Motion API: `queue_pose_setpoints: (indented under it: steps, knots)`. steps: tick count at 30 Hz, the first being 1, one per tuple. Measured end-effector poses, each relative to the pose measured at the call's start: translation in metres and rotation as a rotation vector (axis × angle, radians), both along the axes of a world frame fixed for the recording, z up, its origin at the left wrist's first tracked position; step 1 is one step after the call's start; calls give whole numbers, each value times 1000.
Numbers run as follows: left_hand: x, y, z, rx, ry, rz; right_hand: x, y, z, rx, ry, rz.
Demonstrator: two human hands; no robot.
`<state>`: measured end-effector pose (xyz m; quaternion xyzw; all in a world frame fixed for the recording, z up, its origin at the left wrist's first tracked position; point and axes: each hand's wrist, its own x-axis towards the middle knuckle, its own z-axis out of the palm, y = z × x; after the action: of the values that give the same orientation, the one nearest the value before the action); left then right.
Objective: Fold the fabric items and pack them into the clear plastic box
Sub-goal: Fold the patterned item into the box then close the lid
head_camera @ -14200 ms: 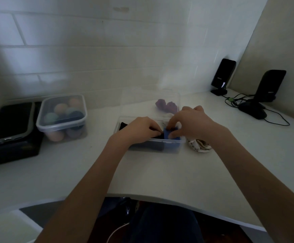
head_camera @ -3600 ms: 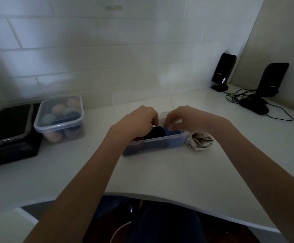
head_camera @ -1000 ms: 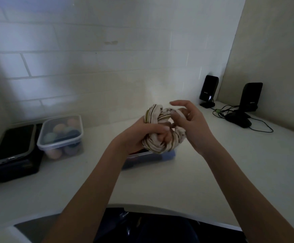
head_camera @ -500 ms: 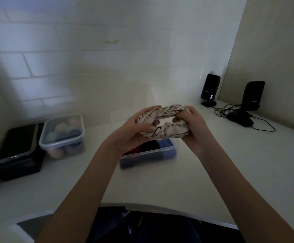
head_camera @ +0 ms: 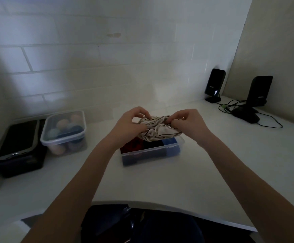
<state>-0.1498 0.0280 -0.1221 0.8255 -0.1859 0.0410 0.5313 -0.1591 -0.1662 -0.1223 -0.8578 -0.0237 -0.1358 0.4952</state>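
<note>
- Well along, by the look of things: clear plastic box (head_camera: 151, 153) at about 12 o'clock on the white counter (head_camera: 160, 181), lid off, already holding dark red fabric (head_camera: 134, 144) on its 9 o'clock side, a black piece (head_camera: 153, 144) in the middle and blue fabric (head_camera: 170, 142) toward 3 o'clock.
- Appears close to full, judging from cloth reaching rim level.
- One piece not packed: cream striped cloth (head_camera: 158, 131), bunched and crumpled, held in the air just above the box's far edge, apart from the cloth inside.
- Left hand (head_camera: 130, 123) pinching the cloth's 9 o'clock end, fingers curled around it.
- Right hand (head_camera: 188, 121) pinching the 3 o'clock end, thumb and forefinger clenched on a gathered fold.
- Probably mid-fold: cloth stretched between both hands but not flat or squared.
- Left to do, as a judgement: smoothing and folding the striped piece, then tucking it on top of the others; perhaps closing the box, though no lid can be made out.
- At 10 o'clock, a lidded tub (head_camera: 64, 132) with coloured balls and a dark case (head_camera: 18, 148) beside it; at 2 o'clock, two black speakers (head_camera: 215, 85) with cables. None of it part of the packing.
</note>
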Motion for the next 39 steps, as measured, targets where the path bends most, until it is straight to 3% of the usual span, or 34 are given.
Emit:
queue_pose_setpoints:
  steps: [5, 9, 13, 16, 20, 23, 29, 33, 39]
  knots:
    - [1, -5, 0, 419, -52, -76, 9, -2, 6, -807, 176, 93]
    - [6, -13, -4, 700, -41, -105, 14, 2, 7, -1038, 285, 154]
    - [13, -18, -4, 947, -109, -71, 16, 6, 12, -1246, 242, 156]
    - [17, -20, -4, 1103, -158, -43, 20, 4, 16, -1280, 302, 201]
    - [20, -21, -6, 1189, -188, -57, 25, -3, 21, -1286, 494, 232]
    - [19, -23, -10, 1253, -232, -46, 28, 4, 16, -1372, 536, 201]
    - [19, -26, -13, 1110, -498, -101, 32, 33, 10, -1618, 538, 201]
    - [17, -34, -9, 885, -320, -185, 30, 24, 11, -1456, 470, 213]
    - [21, -40, -11, 865, -149, -88, 25, 9, 35, -1080, 472, 323]
